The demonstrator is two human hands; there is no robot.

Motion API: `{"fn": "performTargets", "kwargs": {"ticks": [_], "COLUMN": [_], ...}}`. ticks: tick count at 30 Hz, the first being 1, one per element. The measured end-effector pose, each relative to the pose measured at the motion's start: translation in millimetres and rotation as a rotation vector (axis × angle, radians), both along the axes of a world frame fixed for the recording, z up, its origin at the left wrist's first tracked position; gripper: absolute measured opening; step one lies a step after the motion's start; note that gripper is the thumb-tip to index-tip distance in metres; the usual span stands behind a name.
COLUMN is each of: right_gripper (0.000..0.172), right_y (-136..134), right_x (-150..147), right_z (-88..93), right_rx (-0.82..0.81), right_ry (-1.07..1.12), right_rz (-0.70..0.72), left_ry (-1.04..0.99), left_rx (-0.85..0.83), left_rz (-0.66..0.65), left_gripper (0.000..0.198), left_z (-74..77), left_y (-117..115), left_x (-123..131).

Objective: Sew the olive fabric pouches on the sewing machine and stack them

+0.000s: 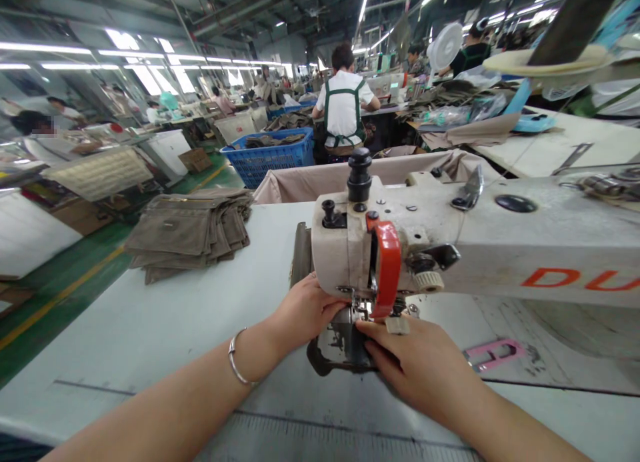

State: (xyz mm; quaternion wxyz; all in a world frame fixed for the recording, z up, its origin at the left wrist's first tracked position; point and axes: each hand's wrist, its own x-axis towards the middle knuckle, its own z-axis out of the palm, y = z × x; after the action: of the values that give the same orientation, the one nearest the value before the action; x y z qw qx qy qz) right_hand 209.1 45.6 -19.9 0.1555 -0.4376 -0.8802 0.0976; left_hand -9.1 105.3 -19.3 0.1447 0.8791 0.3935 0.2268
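A white sewing machine (pixel 450 229) with an orange guard (pixel 387 269) stands before me, its needle area between my two hands. My left hand (pixel 307 312), a bangle at its wrist, curls its fingers on a brown fabric piece (pixel 301 255) left of the machine head. Part of that piece and some fingertips are hidden by the head. My right hand (pixel 423 355) is at the right of the presser foot, index finger and thumb drawn close together by the dark metal plate (pixel 345 349). What these fingertips hold, if anything, is too small to tell.
Pink thread snips (pixel 495 353) lie right of my right hand. A stack of brown fabric pieces (pixel 190 232) sits at the table's left edge. Beyond the machine are a cloth-lined bin (pixel 300 184), a blue basket (pixel 273 159) and a seated person (pixel 344 102).
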Motion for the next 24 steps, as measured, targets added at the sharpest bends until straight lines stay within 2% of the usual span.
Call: {"fn": "performTargets", "kwargs": {"ticks": [4, 7, 14, 19, 22, 24], "right_gripper": [0.031, 0.033, 0.025, 0.019, 0.019, 0.027], "right_y": [0, 2, 1, -4, -6, -8], "right_x": [5, 9, 10, 5, 5, 5], "right_z": [4.1, 7.8, 10.3, 15.5, 15.8, 13.5], "right_rx": [-0.086, -0.137, -0.1, -0.112, -0.097, -0.062], "right_ry": [0.056, 0.089, 0.106, 0.089, 0.096, 0.123], "right_rz": [0.042, 0.115, 0.224, 0.222, 0.207, 0.215], "left_ry": [0.089, 0.114, 0.151, 0.273, 0.261, 0.183], "left_rx": [-0.125, -0.265, -0.221, -0.05, 0.043, 0.08], "left_rz": [0.035, 0.044, 0.076, -0.083, -0.119, -0.1], "left_gripper": [0.019, 0.025, 0.031, 0.056, 0.053, 0.046], "left_z": [22.5, 31.6, 38.4, 34.8, 24.0, 16.6], "left_y": [-24, -46, -80, -101, -107, -108], "left_x": [3, 1, 0, -1, 0, 1]}}
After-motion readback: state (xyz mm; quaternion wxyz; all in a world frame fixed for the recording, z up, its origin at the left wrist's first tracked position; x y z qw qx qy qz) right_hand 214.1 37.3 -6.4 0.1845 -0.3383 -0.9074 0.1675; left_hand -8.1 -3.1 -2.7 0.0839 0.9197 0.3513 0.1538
